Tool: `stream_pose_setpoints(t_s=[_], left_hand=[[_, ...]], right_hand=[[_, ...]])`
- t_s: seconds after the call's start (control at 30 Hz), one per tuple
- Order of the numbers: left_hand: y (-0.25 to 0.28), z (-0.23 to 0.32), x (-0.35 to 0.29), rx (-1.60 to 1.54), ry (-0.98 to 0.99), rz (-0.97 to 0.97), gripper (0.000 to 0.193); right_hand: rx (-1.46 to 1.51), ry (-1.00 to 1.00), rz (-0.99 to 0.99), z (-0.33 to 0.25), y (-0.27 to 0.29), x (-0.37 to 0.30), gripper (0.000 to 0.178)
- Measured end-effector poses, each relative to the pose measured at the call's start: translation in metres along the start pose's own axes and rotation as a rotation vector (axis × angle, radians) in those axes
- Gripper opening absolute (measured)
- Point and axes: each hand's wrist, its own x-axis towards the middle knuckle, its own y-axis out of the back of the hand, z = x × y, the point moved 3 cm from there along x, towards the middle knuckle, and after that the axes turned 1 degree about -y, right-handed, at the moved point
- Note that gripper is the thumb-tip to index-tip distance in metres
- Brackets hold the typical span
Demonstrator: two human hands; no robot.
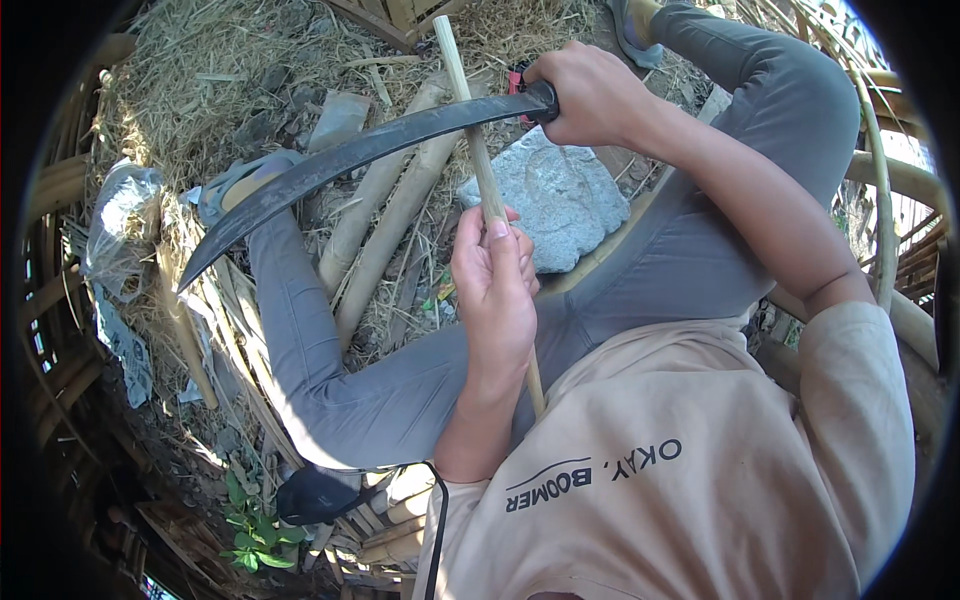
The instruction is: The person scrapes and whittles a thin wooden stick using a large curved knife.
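Note:
My right hand (592, 98) is wrapped around the handle of a long, curved machete (345, 160). Its dark blade sweeps to the left and ends in a pointed tip near my left shin. A thin, pale stick (481, 165), wood or bamboo, is gripped by my left hand (500, 285), with the thumb lying along it. Slanting from my lap, the stick reaches up past the blade, which crosses its upper part and seems to touch it. The stick's lower end (535, 385) shows beneath my left wrist, against my shirt.
A flat-topped grey stone (560, 195) lies between my legs. Beside it are bamboo poles (385, 220) on straw-strewn ground. Farther left are a clear plastic bag (122, 225) and split bamboo; a black item (318, 493) and a green plant (258, 540) are at lower left.

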Motion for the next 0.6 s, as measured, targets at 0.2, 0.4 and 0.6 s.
stream_pose_setpoints(t_s=[0.2, 0.4, 0.6], left_hand=[[0.006, 0.009, 0.005, -0.016, -0.021, 0.058, 0.019], [0.007, 0.0, 0.003, 0.077, -0.075, 0.041, 0.016], [0.003, 0.003, 0.001, 0.078, -0.042, 0.035, 0.015]], right_hand=[[0.077, 0.036, -0.111, -0.028, -0.003, -0.011, 0.023], [-0.002, 0.046, -0.189, -0.035, -0.003, -0.009, 0.026], [-0.022, -0.013, -0.254, -0.032, 0.002, -0.001, 0.034]])
